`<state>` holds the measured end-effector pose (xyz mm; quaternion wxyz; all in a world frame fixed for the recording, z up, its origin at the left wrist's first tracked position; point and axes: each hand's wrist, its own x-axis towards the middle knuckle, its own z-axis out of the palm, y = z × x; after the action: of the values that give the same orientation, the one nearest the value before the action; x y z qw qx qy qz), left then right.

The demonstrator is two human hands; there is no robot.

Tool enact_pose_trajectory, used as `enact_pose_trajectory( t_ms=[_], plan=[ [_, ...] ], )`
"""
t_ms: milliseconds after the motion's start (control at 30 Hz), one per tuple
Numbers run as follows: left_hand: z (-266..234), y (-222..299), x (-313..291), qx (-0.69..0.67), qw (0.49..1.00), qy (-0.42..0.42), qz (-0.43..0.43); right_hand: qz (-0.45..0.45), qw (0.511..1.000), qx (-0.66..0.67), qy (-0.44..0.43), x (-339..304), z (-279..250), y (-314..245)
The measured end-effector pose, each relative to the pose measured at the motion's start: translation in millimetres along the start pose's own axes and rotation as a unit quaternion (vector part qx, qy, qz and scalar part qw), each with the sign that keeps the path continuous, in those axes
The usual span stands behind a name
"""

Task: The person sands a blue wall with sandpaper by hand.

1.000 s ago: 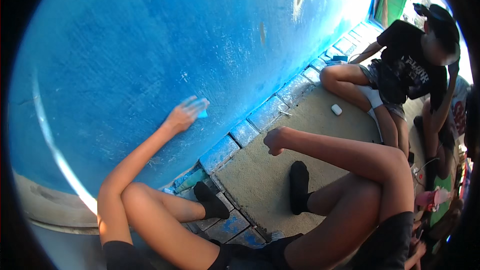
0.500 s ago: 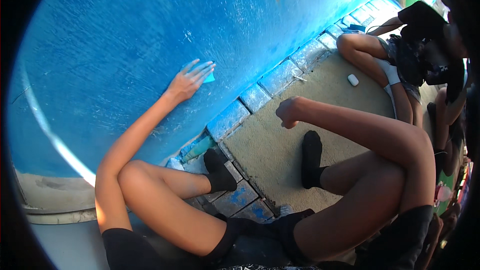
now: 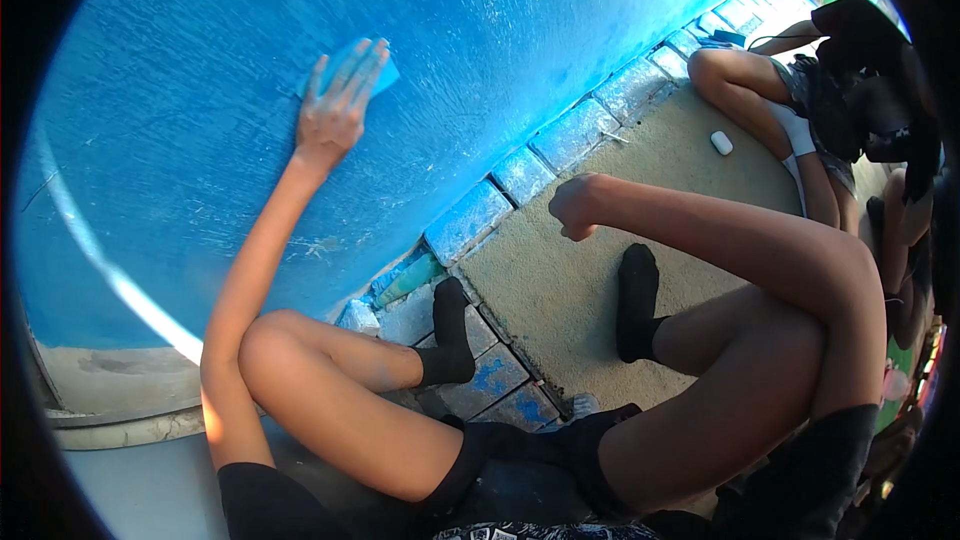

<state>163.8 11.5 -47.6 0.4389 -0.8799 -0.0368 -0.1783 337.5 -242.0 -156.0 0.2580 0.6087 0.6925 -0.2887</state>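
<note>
My left hand (image 3: 334, 115) lies flat on the blue wall (image 3: 220, 130), fingers stretched and slightly apart. Under it, pressed against the paint, is a thin light-blue sheet (image 3: 384, 78); its edges show on both sides of the fingers, and its material is hard to make out. The wall has pale scratches and streaky marks around the hand. My right hand (image 3: 575, 207) hangs curled above the sandy ground in front of my right foot, its forearm resting over my raised right knee. Whatever the curled fingers may hold is hidden, and the hand touches nothing visible.
Paint-spotted blocks (image 3: 468, 223) line the wall's foot. A small white rounded object (image 3: 720, 143) lies on the ground (image 3: 530, 290). Another person (image 3: 800, 110) sits at the right by the wall, a blue item near their hand. My black-socked feet (image 3: 640, 300) stand between.
My left hand has slid up and to the left along the wall with the light-blue sheet, its fingers now pointing upward. The right hand stays curled in nearly the same place.
</note>
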Motion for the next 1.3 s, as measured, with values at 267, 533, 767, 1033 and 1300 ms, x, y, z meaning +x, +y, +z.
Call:
enact_pose_trajectory(
  t_ms=[267, 533, 767, 1033, 1300],
  plan=[
    [44.7, 66.8, -36.7, -0.185, 0.966, -0.058, 0.172, 0.032, 0.998, -0.013, -0.058, -9.5, 26.4, 20.3],
    [70.2, 85.0, -83.1, -0.261, 0.933, -0.112, 0.222, 0.034, 0.998, 0.026, -0.048, 4.3, 29.0, 20.5],
    [21.4, 41.4, -6.3, -0.157, 0.981, -0.019, 0.115, 0.022, 0.997, 0.011, -0.072, 1.4, 28.0, 14.7],
    [73.4, 78.1, -51.8, -0.186, 0.954, -0.05, 0.228, 0.023, 0.999, 0.005, -0.047, -3.7, 19.9, 12.6],
    [85.9, 92.2, -101.6, -0.211, 0.925, -0.126, 0.29, 0.03, 0.999, 0.004, -0.029, -13.6, 23.8, 19.7]
  ],
)
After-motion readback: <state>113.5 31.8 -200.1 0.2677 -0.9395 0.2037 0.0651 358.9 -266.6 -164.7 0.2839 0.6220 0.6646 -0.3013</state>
